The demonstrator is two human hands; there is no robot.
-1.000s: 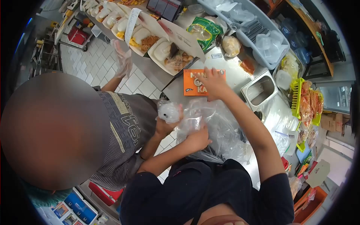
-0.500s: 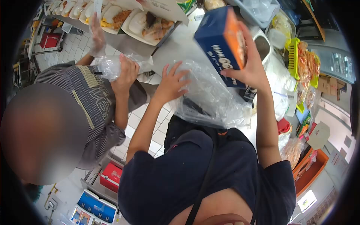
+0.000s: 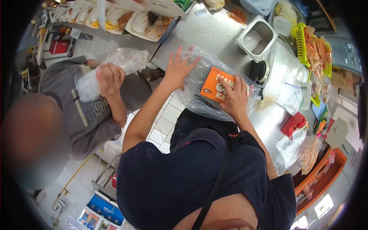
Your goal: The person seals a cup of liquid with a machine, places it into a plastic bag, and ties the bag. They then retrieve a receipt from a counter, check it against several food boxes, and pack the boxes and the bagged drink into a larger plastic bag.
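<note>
A cardboard food box (image 3: pixel 213 79) with an orange printed end facing up stands within the spread of a clear plastic bag (image 3: pixel 191 100) near the counter's front edge. My right hand (image 3: pixel 235 99) grips it from the right, its fingers lying over the orange end. To the left, my left hand (image 3: pixel 180 69) is open, fingers spread against the bag's upper left side. The box's lower part is hidden among the plastic folds.
A steel container (image 3: pixel 257 38) and a black-and-silver object (image 3: pixel 260 71) stand to the right. Beyond are a yellow-green basket (image 3: pixel 302 46) and a red tape dispenser (image 3: pixel 294 125). Filled open meal boxes (image 3: pixel 150 26) line the upper left. At left, a co-worker's hand (image 3: pixel 110 78) holds clear plastic.
My right hand has brought the box down from above the counter into the bag's area, turning its orange end up. My left hand has shifted slightly up. The co-worker has moved left.
</note>
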